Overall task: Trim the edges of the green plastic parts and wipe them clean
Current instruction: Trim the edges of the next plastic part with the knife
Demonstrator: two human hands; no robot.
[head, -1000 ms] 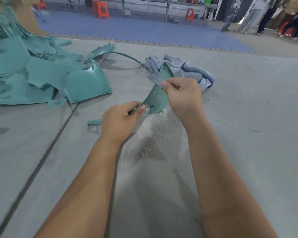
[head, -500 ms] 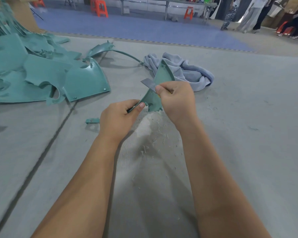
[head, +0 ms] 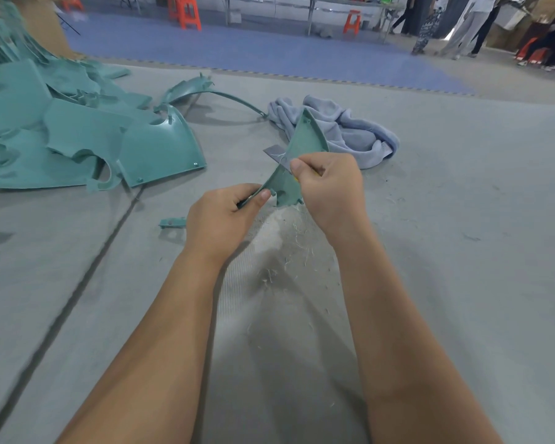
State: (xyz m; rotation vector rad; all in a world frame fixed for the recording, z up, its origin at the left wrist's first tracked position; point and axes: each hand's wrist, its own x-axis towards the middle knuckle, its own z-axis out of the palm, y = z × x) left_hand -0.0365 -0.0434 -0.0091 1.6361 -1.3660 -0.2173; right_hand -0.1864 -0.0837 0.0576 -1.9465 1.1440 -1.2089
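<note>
While a small triangular green part (head: 305,141) is pinched at its lower corner by the left hand (head: 225,216) and held up above the bench (head: 462,251), a grey blade (head: 277,154) is gripped against its edge by the right hand (head: 329,184), so trimming is judged to be under way. Pale shavings (head: 289,245) are scattered just below both hands, which suggests some edge has already been cut. Beyond the right hand a grey cloth (head: 350,133) lies unused, and a pile of green parts (head: 77,136) waits well off to the left of the left hand, so wiping and most parts appear left.
</note>
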